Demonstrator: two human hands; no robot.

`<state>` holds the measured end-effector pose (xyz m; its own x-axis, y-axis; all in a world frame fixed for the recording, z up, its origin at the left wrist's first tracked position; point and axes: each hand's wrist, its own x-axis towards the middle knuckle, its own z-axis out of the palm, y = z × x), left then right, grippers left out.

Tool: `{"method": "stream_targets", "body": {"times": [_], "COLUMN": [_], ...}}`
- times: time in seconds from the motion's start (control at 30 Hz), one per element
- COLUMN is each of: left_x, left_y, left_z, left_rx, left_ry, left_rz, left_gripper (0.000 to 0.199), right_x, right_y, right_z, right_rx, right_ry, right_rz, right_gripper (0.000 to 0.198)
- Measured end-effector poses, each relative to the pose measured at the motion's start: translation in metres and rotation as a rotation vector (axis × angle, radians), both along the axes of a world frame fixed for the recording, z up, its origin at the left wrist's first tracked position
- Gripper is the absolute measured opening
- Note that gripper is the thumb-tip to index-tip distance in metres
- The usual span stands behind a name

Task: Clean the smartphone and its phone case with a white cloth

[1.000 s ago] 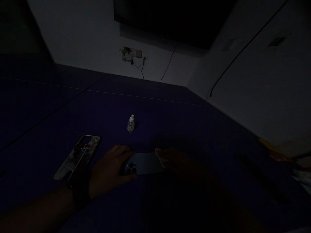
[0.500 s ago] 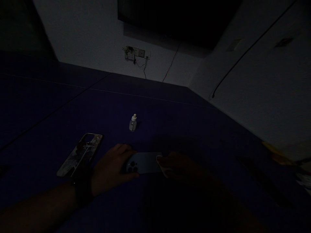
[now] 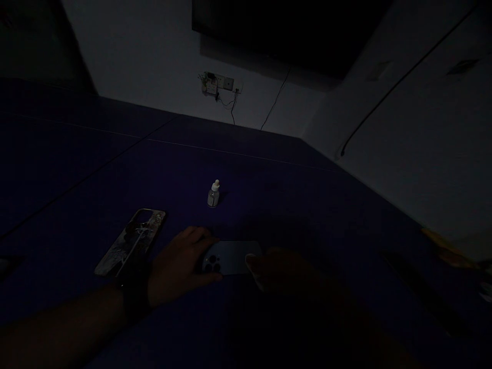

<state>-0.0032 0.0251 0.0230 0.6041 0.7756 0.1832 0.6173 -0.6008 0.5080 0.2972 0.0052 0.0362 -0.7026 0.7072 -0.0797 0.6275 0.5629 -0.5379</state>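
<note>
A blue-grey smartphone [image 3: 232,257] lies back side up on the dark blue floor, its camera lenses toward the left. My left hand [image 3: 184,264], with a dark band on its wrist, grips the camera end between thumb and fingers. In deep shadow, my right hand [image 3: 282,269] pinches a small white cloth [image 3: 255,271] against the phone's back near its right end. A patterned phone case [image 3: 132,241] lies beside my left wrist. Beyond the phone stands a small dropper bottle [image 3: 213,195] with a white cap.
Sockets with plugs and cables [image 3: 219,84] are on the far wall, below a large dark screen [image 3: 284,36]. A dark flat object [image 3: 418,289] and something yellow [image 3: 448,246] lie at the right. Another dark object [image 3: 7,266] sits at the left edge.
My right hand and the cloth have moved slightly lower on the phone's back. My left hand keeps its grip. The whole view has shifted a little.
</note>
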Motion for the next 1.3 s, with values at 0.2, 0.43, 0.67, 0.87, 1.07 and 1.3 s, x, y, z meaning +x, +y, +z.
{"method": "stream_targets", "body": {"times": [0.2,0.43,0.67,0.87,1.07,1.3], "left_x": [-0.001,0.000,0.000,0.000,0.000,0.000], "left_y": [0.000,0.000,0.000,0.000,0.000,0.000], "left_z": [-0.002,0.001,-0.002,-0.001,0.001,-0.001], "left_rx": [0.000,-0.003,0.000,0.007,-0.003,0.021], "left_ry": [-0.006,-0.009,0.002,-0.014,-0.006,-0.011], "left_rz": [0.009,0.001,-0.005,-0.008,-0.010,-0.004], "left_gripper": [0.056,0.055,0.055,0.053,0.054,0.051], "right_x": [0.005,0.002,0.007,-0.001,0.007,0.001], "right_y": [0.004,0.002,0.003,0.007,0.005,0.009], "right_z": [0.001,0.003,0.006,0.000,0.005,0.000], "right_rx": [0.048,0.005,-0.003,0.030,-0.020,0.059], "right_ry": [0.022,-0.001,-0.042,0.006,-0.018,0.024], "right_rz": [-0.164,-0.111,-0.076,-0.183,-0.133,-0.210], "right_gripper": [0.041,0.041,0.038,0.041,0.037,0.036]}}
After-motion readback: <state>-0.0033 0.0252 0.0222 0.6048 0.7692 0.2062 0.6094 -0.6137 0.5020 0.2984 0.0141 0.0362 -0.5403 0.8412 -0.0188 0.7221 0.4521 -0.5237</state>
